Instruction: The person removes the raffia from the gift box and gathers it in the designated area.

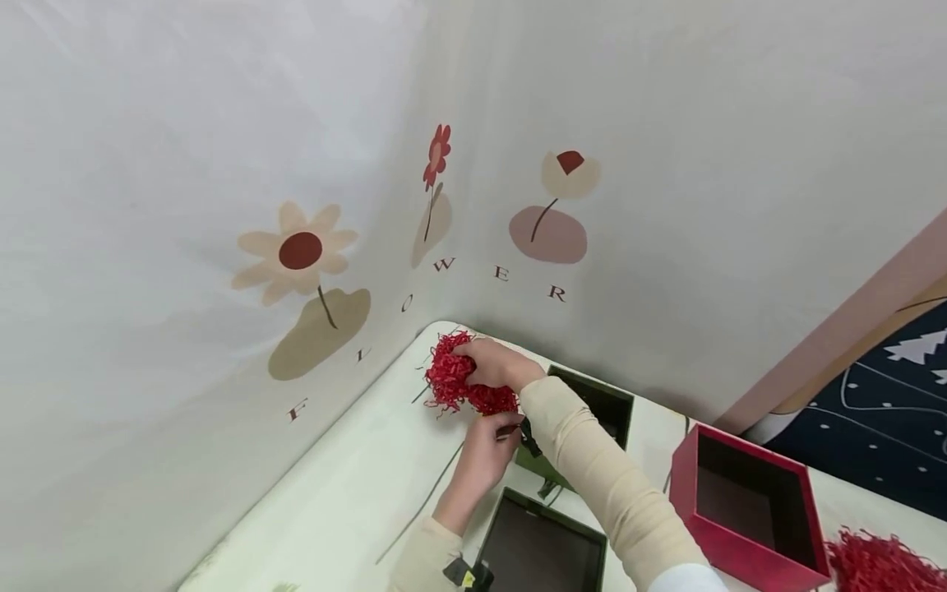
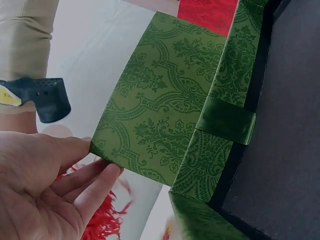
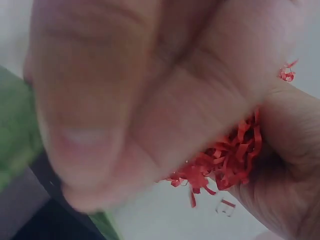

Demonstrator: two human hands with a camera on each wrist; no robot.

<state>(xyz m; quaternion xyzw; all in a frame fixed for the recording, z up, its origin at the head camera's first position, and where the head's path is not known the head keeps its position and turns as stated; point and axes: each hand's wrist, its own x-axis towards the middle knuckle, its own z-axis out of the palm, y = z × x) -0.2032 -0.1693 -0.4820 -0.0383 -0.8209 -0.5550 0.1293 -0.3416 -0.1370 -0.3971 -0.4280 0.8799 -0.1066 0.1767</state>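
Red shredded paper (image 1: 447, 374) is bunched at the far corner of the table, and my right hand (image 1: 494, 362) grips a clump of it. Shreds (image 3: 225, 160) show against the palm in the right wrist view, where blurred fingers up close hide much of the scene. My left hand (image 1: 487, 452) pinches the corner of a green patterned box (image 2: 160, 90) between thumb and fingers. The box's dark inside shows partly behind my right forearm in the head view. A dark green ribbon tab (image 2: 227, 120) crosses an edge beside the box wall in the left wrist view.
A shallow dark-lined green tray or lid (image 1: 543, 543) lies close by. To the right stands an open red box (image 1: 755, 501), with more red shredded paper (image 1: 884, 563) beside it. Light walls printed with flowers border the white table (image 1: 333, 493).
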